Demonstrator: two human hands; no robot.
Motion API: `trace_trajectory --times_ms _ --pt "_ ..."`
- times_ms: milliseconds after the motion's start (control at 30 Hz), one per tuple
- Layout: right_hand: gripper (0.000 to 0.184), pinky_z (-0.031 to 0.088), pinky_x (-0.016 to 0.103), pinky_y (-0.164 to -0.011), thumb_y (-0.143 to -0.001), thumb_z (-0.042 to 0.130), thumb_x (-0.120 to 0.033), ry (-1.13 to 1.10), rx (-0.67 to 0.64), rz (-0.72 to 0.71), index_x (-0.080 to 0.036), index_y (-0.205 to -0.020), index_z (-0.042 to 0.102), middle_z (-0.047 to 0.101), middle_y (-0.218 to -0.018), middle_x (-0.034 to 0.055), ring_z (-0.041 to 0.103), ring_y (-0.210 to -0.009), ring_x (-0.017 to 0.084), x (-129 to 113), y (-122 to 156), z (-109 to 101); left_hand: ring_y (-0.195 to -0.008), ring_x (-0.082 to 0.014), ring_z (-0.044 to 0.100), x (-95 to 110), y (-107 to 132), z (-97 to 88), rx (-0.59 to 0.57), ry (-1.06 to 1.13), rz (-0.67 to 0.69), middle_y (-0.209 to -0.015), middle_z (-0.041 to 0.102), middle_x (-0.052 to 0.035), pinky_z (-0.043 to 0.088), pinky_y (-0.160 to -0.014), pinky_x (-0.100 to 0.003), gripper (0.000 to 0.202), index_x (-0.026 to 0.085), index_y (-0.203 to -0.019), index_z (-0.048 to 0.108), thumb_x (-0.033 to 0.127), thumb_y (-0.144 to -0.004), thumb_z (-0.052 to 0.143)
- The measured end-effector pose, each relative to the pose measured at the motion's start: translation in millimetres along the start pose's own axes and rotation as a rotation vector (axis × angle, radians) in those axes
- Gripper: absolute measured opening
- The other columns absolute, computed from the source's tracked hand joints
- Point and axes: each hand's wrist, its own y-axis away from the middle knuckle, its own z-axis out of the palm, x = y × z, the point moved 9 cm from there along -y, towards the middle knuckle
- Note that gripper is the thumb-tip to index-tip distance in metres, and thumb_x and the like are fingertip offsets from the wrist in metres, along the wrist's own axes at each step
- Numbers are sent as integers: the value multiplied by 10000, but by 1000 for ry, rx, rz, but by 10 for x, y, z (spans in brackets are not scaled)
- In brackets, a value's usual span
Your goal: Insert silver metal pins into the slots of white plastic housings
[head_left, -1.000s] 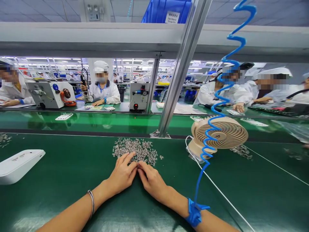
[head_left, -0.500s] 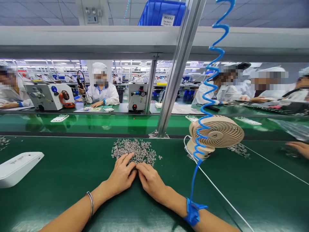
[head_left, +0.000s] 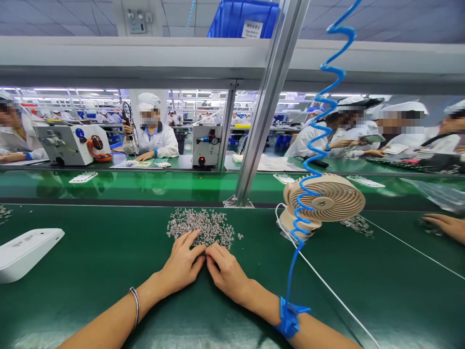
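A loose pile of tiny silvery metal parts lies on the green work mat in front of me. My left hand rests at the pile's near edge, longer fingers reaching over the parts, thumb and index drawn together. Against its fingertips is my right hand, fingers curled into a pinch. Whatever is between the fingertips is too small and covered to make out. A bracelet circles my left wrist. Around my right wrist sits a blue strap, joined to a blue coiled cord.
A beige fan stands right of the pile, its white cable running toward me. At left lies a white plastic housing. Another person's hand is at the right edge. Beyond a metal post, a green conveyor carries white pieces.
White pieces on the conveyor have shifted slightly left. My right fingers have moved very slightly against the left fingertips; the pile looks the same. Co-workers at the back right have changed posture.
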Motion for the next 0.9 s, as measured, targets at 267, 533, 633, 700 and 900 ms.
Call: trace_trajectory --times_ms 267,533,633,700,900 --pt "178 423 304 -636 -859 355 -78 60 -26 21 -148 -782 499 533 -793 69 466 -703 167 43 18 55 -1223 -292 391 5 1 5 -4 -11 4 -1327 439 -114 379 -995 -501 155 180 -877 621 175 -834 473" --pt "184 424 314 -670 -850 365 -67 126 -44 39 -139 -817 530 568 -898 90 493 -742 167 94 33 66 -1229 -290 380 15 0 -1 -4 -15 9 -1323 444 -106 389 -987 -507 184 187 -906 625 183 -854 448" --pt "181 428 316 -674 -846 367 -62 144 -39 38 -138 -819 529 568 -902 91 502 -751 170 88 42 75 -1230 -295 378 25 2 -2 -7 -11 15 -1317 448 -115 389 -982 -517 194 188 -918 626 196 -863 440" --pt "181 429 311 -673 -850 366 -64 153 -31 33 -142 -818 527 567 -898 89 505 -753 168 73 44 85 -1229 -296 380 27 1 -2 -7 -9 17 -1314 453 -114 390 -981 -518 191 188 -911 627 203 -865 442" --pt "178 408 306 -696 -879 347 -73 193 77 8 -155 -833 498 554 -919 90 517 -810 175 79 -117 -251 -1227 -289 382 16 -9 -17 2 -9 6 -1311 452 -119 384 -990 -507 188 181 -957 612 222 -860 456"
